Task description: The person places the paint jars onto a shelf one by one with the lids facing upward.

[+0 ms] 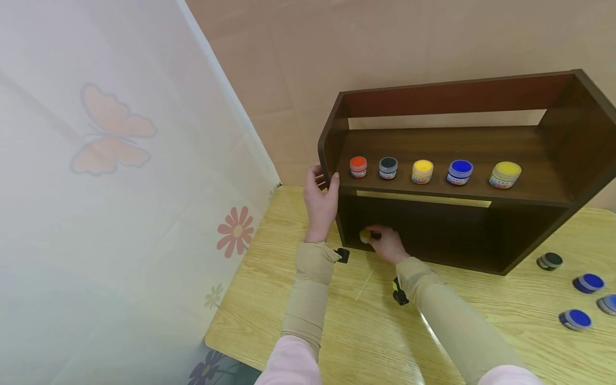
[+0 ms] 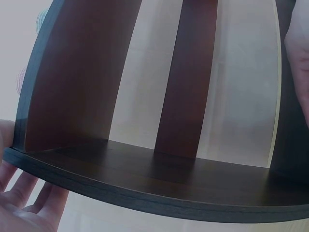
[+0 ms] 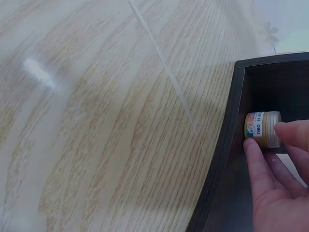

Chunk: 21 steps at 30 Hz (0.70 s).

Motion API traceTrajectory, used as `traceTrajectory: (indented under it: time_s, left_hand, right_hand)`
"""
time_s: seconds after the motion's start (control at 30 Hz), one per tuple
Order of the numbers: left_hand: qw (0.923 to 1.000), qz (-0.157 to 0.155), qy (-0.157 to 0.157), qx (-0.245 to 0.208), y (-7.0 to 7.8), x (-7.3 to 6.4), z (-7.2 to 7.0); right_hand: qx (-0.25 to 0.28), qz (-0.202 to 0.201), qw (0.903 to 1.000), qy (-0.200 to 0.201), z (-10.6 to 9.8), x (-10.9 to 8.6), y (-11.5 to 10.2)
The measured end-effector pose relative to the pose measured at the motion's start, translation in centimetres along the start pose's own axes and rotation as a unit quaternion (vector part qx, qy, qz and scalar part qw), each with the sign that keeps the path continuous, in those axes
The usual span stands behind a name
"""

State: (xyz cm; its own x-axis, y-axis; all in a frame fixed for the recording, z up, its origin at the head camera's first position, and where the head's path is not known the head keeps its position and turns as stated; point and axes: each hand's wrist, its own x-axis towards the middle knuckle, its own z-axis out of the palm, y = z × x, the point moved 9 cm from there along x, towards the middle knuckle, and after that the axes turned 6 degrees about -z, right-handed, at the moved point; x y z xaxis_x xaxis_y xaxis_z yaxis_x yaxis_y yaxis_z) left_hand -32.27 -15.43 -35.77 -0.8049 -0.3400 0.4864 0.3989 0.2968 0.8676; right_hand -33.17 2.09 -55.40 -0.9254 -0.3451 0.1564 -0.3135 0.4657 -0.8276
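While under 5 jars [image 1: 422, 171], right fingers [image 3: 259, 166] near a shelf wall [image 1: 345, 214].

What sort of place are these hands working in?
Probably a makeshift indoor workspace: a flower-printed sheet hangs at left, a plain brown backdrop behind, and a wood-grain table carries a dark shelf with small jars.
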Motion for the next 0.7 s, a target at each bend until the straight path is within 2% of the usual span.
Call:
traceTrajectory:
  time_s: [0.13, 0.23, 0.33, 0.4, 0.57, 0.7]
  left_hand:
    - [1.0000, 0.000, 0.007, 0.000, 0.8, -0.2, 0.0]
    - [1.0000, -0.001, 0.007, 0.002, 2.3, -0.5, -0.1]
    - [1.0000, -0.004, 0.005, 0.000, 3.2, -0.8, -0.2]
    - [1.0000, -0.005, 0.006, 0.003, 2.8, -0.7, -0.1]
    - [0.9999, -0.003, 0.009, 0.006, 0.7, -0.2, 0.2]
    - [1.0000, -0.003, 0.007, -0.001, -0.1, 0.0, 0.0]
  right_hand:
    - [0.007, -0.013, 0.9999, 0.005, -0.1, 0.0, -0.3]
    - [0.008, -0.029, 0.9994, 0.016, -0.4, -0.2, -0.6]
    - [0.015, -0.024, 0.9994, 0.020, -0.5, -0.3, -0.3]
    - [0.023, -0.007, 0.9994, 0.023, -0.6, -0.3, 0.0]
    - [0.057, 0.035, 0.9971, 0.035, -1.3, -0.3, 0.1]
    - [0.080, 0.033, 0.9953, 0.043, -2.3, -0.6, -0.9]
